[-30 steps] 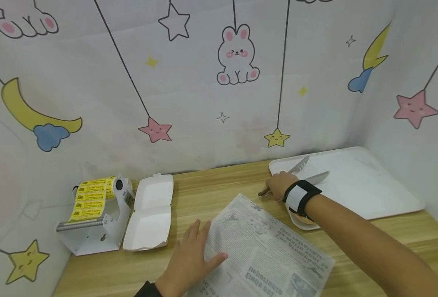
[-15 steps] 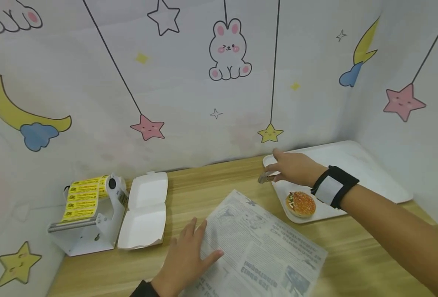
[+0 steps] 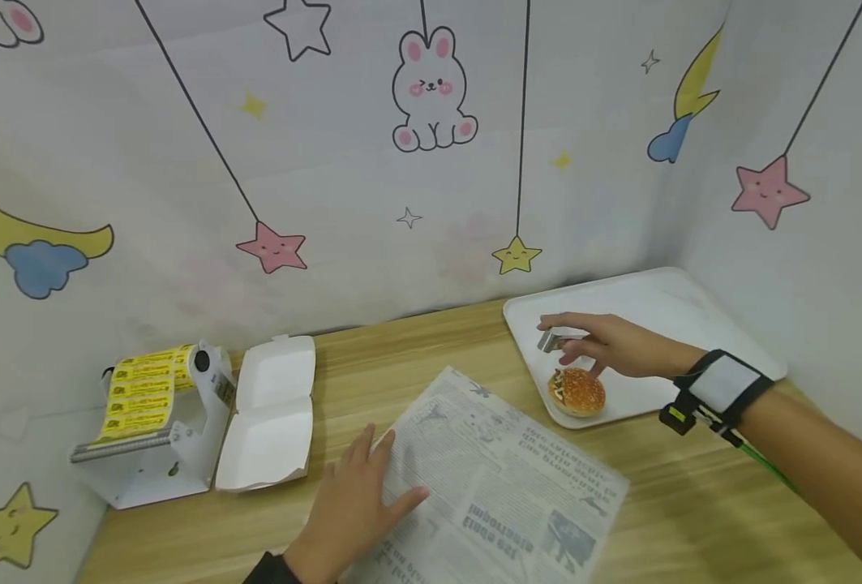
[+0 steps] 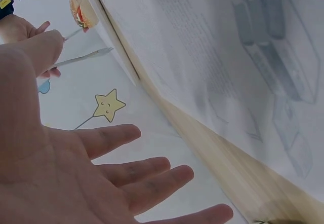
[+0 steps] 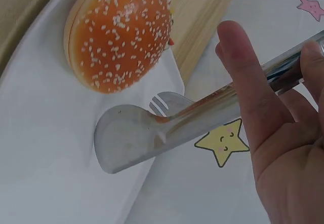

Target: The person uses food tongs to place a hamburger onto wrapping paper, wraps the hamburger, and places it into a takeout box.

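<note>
My right hand (image 3: 620,345) holds metal food tongs (image 5: 197,115) over the left part of the white tray (image 3: 657,308). In the right wrist view, the tongs show one flat rounded end and one slotted end, both just beside a sesame-bun burger (image 5: 121,36). The burger sits at the tray's near left corner, with filling showing at its edge. My left hand (image 3: 350,503) lies at the left edge of a printed newspaper-style sheet (image 3: 489,478), fingers straight and thumb spread across it. Its palm and fingers (image 4: 152,183) fill the lower left wrist view.
A white clamshell food box (image 3: 266,446) lies unfolded on the wooden table (image 3: 387,349), left of the sheet. Beside it stands a white label dispenser (image 3: 160,470) with a roll of yellow labels (image 3: 142,397). A patterned cloth wall (image 3: 328,178) rises behind the table.
My right hand has drawn back to the right and turned with the tongs, uncovering the burger. My left hand stays on the sheet. The head view has shifted right.
</note>
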Available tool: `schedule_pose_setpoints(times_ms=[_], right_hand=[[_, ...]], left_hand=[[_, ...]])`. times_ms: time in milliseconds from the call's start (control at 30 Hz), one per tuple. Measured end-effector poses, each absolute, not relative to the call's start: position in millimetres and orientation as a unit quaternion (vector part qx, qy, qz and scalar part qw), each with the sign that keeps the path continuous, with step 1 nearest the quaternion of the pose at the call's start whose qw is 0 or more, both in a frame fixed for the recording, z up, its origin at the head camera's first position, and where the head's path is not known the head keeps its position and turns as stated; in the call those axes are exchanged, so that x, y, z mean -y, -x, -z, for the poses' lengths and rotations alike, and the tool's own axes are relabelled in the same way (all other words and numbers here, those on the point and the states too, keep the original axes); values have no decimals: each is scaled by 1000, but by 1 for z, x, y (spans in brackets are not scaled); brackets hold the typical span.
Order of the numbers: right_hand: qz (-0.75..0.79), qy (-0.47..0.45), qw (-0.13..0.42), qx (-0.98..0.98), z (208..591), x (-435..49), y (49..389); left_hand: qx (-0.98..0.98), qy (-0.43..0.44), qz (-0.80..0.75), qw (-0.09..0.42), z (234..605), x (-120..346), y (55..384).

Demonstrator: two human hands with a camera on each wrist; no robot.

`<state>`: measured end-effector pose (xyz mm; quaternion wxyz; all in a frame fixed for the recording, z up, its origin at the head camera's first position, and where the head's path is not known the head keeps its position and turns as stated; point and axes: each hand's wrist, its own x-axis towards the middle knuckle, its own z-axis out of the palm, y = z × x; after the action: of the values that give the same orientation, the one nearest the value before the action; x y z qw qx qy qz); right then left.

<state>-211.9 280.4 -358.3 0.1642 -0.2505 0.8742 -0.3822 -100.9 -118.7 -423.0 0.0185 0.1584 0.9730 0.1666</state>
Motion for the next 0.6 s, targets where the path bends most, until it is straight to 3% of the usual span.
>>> schedule_pose_setpoints(times_ms=[300,600], right_hand=[[478,226,200,-825,353,-289,204],[472,122,222,-845,326,-283,197]], left_hand=[[-973,-159,-166,4,423,123,100],[-974,-160,-160,-1,423,121,101]])
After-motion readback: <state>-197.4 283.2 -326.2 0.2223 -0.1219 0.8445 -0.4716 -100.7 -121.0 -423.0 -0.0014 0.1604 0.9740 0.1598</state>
